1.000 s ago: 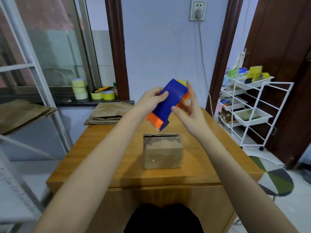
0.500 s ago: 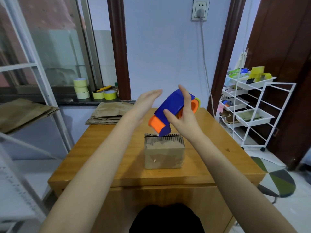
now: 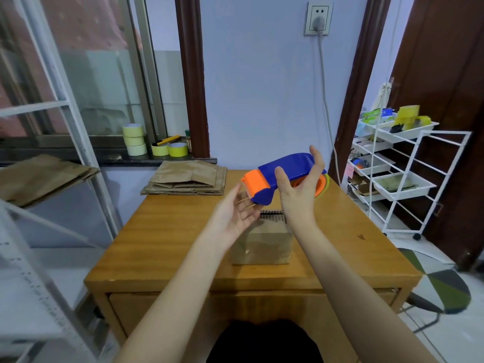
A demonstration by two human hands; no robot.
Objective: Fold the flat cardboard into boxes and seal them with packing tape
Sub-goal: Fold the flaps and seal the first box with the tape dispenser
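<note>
Two hands above the desk (image 3: pixel 162 239) — right hand (image 3: pixel 298 189) grips the tape dispenser (image 3: pixel 277 176), fingers wrapped round; left hand (image 3: pixel 235 213) spread, palm up, beneath its orange end, over the cardboard box (image 3: pixel 262 244).

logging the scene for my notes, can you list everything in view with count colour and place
dispenser: 1, blue and orange, held above the box
box: 1, brown, middle of the table
flat cardboard: 1 stack, brown, table's far left corner
more cardboard: 1 pile, brown, shelf at left
tape rolls: 5, pale and bright yellow, window sill
table: 1, orange-brown wood, centre
cart: 1, white, right, trays of mixed items
socket: 1, white, wall, cable plugged in
left hand: open, palm up under the dispenser's orange end
right hand: grips the dispenser
</note>
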